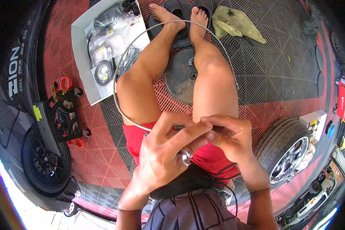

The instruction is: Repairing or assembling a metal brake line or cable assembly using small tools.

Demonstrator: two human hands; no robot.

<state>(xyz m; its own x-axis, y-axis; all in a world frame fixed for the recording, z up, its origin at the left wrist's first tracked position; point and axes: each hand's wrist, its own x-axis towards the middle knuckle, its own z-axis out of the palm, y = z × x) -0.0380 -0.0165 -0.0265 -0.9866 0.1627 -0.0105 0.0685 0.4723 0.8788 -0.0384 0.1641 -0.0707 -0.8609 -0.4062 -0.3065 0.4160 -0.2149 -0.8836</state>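
Observation:
A thin, pale grey hose point(180, 20), perhaps braided, arcs up from my left hand point(163, 151), passes over my legs and ends in a small metal tip beside my right knee. The fingers of my left hand are curled around the hose's near end. Below them, against that hand, shows a shiny silver ring-shaped piece point(186, 157); I cannot tell whether it is worn or held. My right hand point(230, 138) pinches with thumb and forefinger right against the left fingertips. Whatever sits between those fingers is hidden.
An open white box point(80, 57) with bagged parts lies at the left, near a black and red tool holder point(63, 111). A tyred wheel point(285, 147) rests at the right. A round dark plate point(180, 78) lies between my legs; a yellowish cloth point(237, 23) is beyond.

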